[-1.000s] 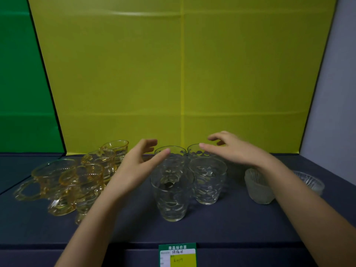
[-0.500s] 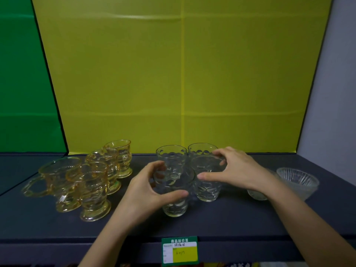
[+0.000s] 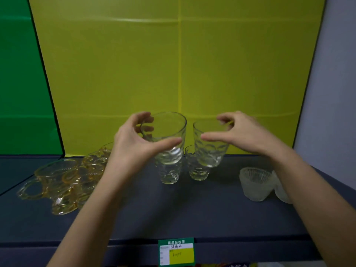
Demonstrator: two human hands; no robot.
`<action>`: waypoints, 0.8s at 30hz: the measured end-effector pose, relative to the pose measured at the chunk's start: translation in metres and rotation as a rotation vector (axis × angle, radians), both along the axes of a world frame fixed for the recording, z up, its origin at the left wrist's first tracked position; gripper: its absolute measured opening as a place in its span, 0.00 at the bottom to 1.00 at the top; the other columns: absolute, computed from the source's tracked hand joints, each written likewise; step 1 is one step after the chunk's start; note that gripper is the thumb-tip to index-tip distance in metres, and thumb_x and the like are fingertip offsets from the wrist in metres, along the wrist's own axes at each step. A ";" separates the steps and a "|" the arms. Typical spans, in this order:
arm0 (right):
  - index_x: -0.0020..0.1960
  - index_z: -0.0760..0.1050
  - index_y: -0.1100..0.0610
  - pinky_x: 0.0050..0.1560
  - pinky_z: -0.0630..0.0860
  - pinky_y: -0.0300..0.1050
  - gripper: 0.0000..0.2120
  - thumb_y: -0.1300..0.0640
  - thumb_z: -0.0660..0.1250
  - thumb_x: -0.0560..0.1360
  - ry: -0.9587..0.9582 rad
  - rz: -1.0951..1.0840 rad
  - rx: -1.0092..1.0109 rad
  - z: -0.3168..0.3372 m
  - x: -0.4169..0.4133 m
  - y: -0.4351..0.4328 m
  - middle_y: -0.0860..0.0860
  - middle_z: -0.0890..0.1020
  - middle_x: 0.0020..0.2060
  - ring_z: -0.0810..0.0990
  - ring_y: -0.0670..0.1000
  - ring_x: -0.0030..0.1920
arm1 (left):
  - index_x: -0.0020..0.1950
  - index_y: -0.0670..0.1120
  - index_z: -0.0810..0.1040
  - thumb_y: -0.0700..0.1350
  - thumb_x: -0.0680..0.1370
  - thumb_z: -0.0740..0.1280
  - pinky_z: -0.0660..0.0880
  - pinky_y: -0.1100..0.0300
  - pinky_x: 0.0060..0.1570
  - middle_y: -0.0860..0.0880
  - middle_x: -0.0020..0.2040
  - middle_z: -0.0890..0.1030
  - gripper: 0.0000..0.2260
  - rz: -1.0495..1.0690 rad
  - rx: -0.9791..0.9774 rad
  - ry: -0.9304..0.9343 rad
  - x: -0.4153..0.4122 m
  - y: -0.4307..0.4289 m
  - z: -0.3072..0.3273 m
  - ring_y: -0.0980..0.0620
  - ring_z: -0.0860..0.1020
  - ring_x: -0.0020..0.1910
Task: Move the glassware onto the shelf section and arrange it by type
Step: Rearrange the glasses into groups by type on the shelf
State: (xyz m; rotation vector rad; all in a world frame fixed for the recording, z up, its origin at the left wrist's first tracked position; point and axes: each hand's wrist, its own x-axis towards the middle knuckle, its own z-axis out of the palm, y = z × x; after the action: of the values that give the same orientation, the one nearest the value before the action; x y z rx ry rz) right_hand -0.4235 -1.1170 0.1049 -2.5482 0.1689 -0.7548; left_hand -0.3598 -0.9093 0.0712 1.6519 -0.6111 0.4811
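You are holding two clear dimpled tumblers off the dark shelf (image 3: 192, 214), one in each hand, in the middle of the frame. Your left hand (image 3: 133, 145) is wrapping the larger left tumbler (image 3: 167, 132), thumb across the near side and fingers behind the rim. Your right hand (image 3: 240, 135) is pinching the right tumbler (image 3: 210, 147) near its rim, thumb in front and fingers curling over the far edge.

The two raised glasses are sitting close side by side and tilting slightly, so you are risking a rim-to-rim knock if your hands drift inward. Directly below them two more clear tumblers, the front standing tumbler (image 3: 170, 172) and the smaller standing tumbler (image 3: 198, 170), are waiting on the shelf; lowering without looking is likely to clip their rims. Your right grip is looking shallow, so the glass could slip. The amber handled cups (image 3: 63, 182) at lower left and the frosted ribbed bowls (image 3: 256, 184) at lower right are crowding your forearms.

Compared with half a second ago, both tumblers are now lifted clear of the shelf where your hands were only closing on them in the cluster, and the view is blurring over the amber cups.
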 end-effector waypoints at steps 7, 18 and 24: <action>0.69 0.67 0.58 0.66 0.68 0.49 0.46 0.35 0.73 0.59 -0.064 -0.047 0.077 0.000 0.048 -0.006 0.54 0.73 0.67 0.71 0.53 0.67 | 0.67 0.43 0.68 0.57 0.52 0.79 0.74 0.48 0.58 0.46 0.61 0.77 0.47 0.139 0.104 0.023 0.037 -0.028 0.000 0.49 0.77 0.57; 0.69 0.67 0.60 0.67 0.67 0.51 0.47 0.34 0.72 0.58 0.088 -0.066 0.048 -0.035 0.077 -0.013 0.55 0.72 0.68 0.70 0.55 0.68 | 0.66 0.44 0.69 0.57 0.56 0.79 0.72 0.52 0.60 0.46 0.62 0.78 0.43 0.248 0.282 0.107 0.066 -0.037 -0.031 0.48 0.76 0.60; 0.70 0.66 0.60 0.68 0.67 0.51 0.49 0.33 0.72 0.58 0.194 -0.039 0.058 -0.046 0.079 -0.013 0.56 0.71 0.69 0.69 0.55 0.69 | 0.67 0.46 0.69 0.57 0.58 0.78 0.71 0.53 0.60 0.47 0.63 0.77 0.41 0.205 0.313 0.162 0.067 -0.038 -0.042 0.48 0.75 0.60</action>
State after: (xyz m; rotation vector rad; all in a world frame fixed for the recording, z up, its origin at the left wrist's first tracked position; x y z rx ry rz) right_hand -0.3440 -1.1304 0.0592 -2.5665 0.2997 -0.5084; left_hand -0.2932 -0.9478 0.0292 2.0426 -0.4128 0.4081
